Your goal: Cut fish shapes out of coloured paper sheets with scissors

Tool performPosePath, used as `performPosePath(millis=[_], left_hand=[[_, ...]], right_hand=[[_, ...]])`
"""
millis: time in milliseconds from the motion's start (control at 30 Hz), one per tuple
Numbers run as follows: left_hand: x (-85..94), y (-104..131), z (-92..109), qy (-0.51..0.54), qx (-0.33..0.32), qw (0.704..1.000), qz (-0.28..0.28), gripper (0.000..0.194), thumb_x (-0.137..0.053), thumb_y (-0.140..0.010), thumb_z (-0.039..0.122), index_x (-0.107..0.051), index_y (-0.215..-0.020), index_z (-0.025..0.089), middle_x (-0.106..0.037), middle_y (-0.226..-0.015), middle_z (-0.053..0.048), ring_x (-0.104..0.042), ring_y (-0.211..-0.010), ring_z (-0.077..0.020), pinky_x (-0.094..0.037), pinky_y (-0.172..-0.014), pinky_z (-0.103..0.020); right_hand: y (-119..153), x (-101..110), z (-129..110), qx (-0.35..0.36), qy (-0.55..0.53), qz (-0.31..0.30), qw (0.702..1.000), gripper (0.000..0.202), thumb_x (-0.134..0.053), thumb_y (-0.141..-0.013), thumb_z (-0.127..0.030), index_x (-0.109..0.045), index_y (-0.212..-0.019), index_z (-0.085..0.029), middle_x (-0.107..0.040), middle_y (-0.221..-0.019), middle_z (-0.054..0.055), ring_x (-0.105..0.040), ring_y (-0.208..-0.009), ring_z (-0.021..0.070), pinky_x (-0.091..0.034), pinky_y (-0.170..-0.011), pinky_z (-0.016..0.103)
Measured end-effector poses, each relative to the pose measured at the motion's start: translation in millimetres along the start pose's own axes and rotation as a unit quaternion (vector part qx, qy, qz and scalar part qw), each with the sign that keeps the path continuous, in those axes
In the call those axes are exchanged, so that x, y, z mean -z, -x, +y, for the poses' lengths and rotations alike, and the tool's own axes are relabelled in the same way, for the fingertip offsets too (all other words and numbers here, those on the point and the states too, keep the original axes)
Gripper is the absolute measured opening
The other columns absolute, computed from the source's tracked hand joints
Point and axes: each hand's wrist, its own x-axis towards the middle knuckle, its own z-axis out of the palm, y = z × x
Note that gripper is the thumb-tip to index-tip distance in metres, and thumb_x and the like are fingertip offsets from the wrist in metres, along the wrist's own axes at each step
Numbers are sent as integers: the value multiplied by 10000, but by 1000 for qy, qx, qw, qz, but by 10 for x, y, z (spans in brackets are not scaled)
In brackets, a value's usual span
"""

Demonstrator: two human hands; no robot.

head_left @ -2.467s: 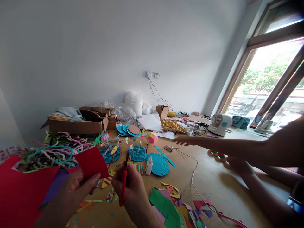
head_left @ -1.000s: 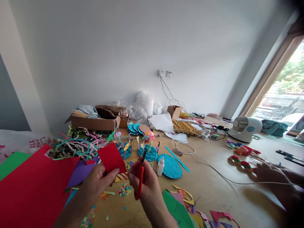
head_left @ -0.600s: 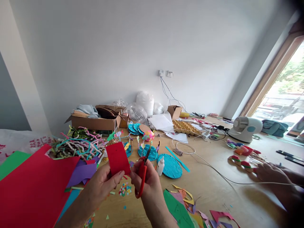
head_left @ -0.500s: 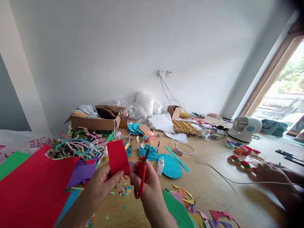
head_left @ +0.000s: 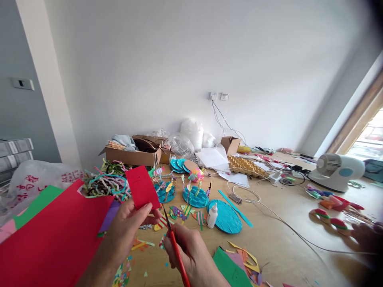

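Note:
A small red paper rectangle point(head_left: 141, 185) with faint marks near its top is pinched in my left hand point(head_left: 131, 223), thumb in front and fingers behind. My right hand point(head_left: 191, 249) grips red-handled scissors point(head_left: 176, 251), their dark blades pointing up and to the left, just below and right of the red paper. Beyond the hands lie decorated paper fish point(head_left: 182, 213), a white glue bottle point(head_left: 212, 215) and a blue painted disc point(head_left: 225, 216). At the left spreads a large red sheet point(head_left: 56, 235).
Pipe cleaners point(head_left: 104, 185) are heaped at left before a cardboard box point(head_left: 131, 155). Blue discs with upright decorations point(head_left: 195, 196) stand mid-table. Green paper point(head_left: 230, 269) and scraps lie at front right. A white fan point(head_left: 336, 173), a cable point(head_left: 281, 226) and another person's hand point(head_left: 366, 239) are at right.
The view has turned left. My right hand with the scissors has moved down and away from the red paper, which my left hand still holds. The other person's hand sits nearer the right edge.

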Motion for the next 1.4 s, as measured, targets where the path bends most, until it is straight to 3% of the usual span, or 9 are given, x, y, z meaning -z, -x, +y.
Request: performPosePath(millis=[633, 1400], left_hand=[[-75, 14, 28, 16, 35, 999, -8, 206, -759, -595, 330, -690, -673, 152, -698, -604, -11, -636, -571, -171, -549, -523, -261], [-113, 20, 37, 26, 36, 999, -12, 198, -760, -585, 326, -696, -664, 156, -698, -613, -13, -620, -576, -161, -542, -515, -246]], right_hand=[[-75, -34, 94, -7, -1, -32, 999, 225, -452, -794, -273, -378, -596, -196, -288, -543, -65, -284, -508, 81, -196, -457, 222], [-57, -10, 138, 9, 5, -25, 1000, 244, -457, -803, -295, -401, -592, -186, -272, -527, -71, -284, -506, 79, -212, -474, 226]])
